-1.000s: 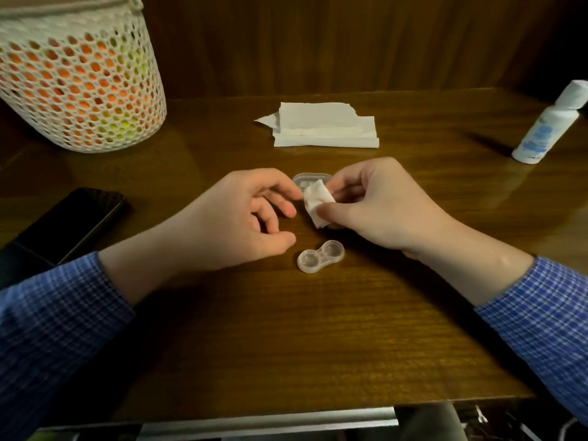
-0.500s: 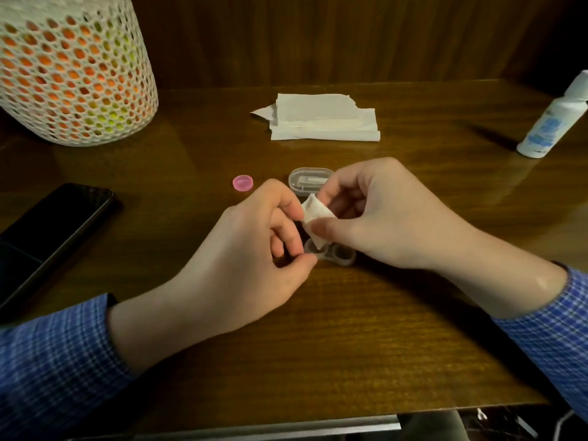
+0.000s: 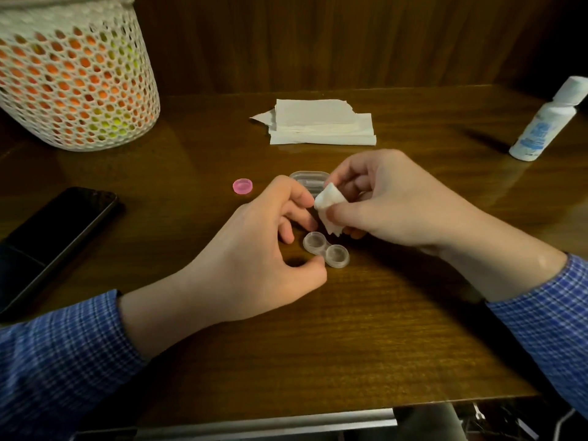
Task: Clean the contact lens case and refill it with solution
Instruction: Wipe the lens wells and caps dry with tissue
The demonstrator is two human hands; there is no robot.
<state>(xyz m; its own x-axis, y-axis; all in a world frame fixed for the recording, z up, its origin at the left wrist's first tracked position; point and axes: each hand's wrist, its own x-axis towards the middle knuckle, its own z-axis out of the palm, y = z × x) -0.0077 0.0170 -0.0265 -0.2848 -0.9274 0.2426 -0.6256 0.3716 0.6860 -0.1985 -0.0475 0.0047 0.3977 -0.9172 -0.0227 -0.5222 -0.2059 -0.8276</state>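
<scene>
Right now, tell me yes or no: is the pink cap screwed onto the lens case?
No. The pink cap lies alone on the table, left of both hands, while the lens case sits with both wells uncovered.

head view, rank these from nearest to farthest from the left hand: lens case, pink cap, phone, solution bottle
From the left hand:
1. Lens case, right beside the thumb tip, between both hands.
2. Pink cap, just beyond the hand, on the left.
3. Phone, at the table's left edge.
4. Solution bottle, far back right corner.

R hand (image 3: 394, 202) pinches tissue wad (image 3: 327, 206) above open lens case (image 3: 326, 250); L hand (image 3: 264, 249) beside.
</scene>
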